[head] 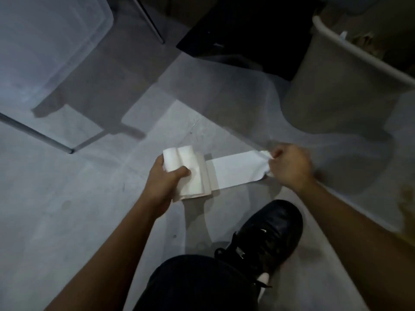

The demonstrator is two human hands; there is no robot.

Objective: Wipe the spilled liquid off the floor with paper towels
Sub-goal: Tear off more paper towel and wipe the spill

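Observation:
My left hand (167, 176) grips a folded stack of white paper towels (190, 173) above the grey floor (67, 209). A single towel sheet (238, 170) stretches from that stack to the right. Pinching the sheet's far end is my right hand (290, 164), fingers closed on the crumpled edge. Both hands hover in mid-air near the middle of the view. I cannot make out any spilled liquid on the dim floor.
A pale waste bin (332, 86) stands at the upper right. A black box (247, 25) sits at the top centre, and a clear plastic tub (45, 46) at the upper left. A thin metal leg (38, 133) crosses the left. My black shoe (265, 236) is below the hands.

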